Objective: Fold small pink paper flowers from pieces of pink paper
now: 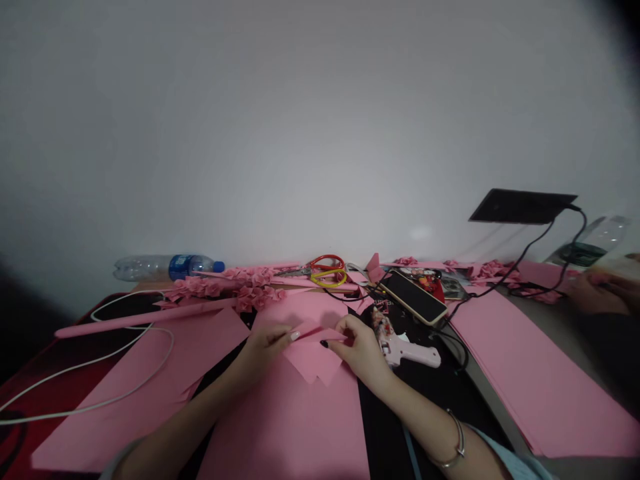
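My left hand (265, 347) and my right hand (357, 350) both pinch a small folded piece of pink paper (317, 333) between them, just above a stack of small pink squares (315, 363). The fingers of each hand are closed on the paper's edges. A large pink sheet (285, 427) lies under my forearms. A silver bracelet (457, 443) circles my right wrist.
A pink glue gun (403, 347) and a phone (415, 297) lie right of my hands, with scissors (327, 270), pink paper flowers (225, 287), a rolled pink tube (145, 320) and a water bottle (167, 267) behind. Another person's hand (597, 290) is far right. White cable (100, 363) runs left.
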Demonstrator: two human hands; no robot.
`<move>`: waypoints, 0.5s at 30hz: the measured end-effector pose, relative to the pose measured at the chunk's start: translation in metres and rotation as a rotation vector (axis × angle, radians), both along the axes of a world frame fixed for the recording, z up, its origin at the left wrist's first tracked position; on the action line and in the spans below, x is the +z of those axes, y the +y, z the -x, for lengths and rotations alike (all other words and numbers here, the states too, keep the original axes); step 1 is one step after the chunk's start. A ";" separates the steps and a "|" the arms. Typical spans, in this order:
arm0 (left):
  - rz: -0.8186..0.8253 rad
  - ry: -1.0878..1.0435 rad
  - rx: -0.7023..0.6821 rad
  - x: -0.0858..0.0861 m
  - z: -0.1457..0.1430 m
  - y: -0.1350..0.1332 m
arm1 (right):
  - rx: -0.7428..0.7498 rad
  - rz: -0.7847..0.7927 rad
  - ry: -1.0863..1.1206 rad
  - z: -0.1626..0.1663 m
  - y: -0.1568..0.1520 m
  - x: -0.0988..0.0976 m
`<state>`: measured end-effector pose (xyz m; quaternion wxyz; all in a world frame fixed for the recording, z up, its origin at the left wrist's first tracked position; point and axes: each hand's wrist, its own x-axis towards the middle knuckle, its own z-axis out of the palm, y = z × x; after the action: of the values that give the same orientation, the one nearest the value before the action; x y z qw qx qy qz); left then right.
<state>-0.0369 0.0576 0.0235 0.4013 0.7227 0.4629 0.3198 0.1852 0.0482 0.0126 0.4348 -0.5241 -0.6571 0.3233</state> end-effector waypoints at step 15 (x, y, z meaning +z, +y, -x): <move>0.324 -0.143 -0.087 -0.002 -0.010 -0.013 | 0.077 -0.088 -0.060 0.008 -0.009 0.001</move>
<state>-0.0272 0.0445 0.0217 0.5578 0.6433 0.4471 0.2741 0.1776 0.0397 0.0134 0.4246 -0.4881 -0.7034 0.2946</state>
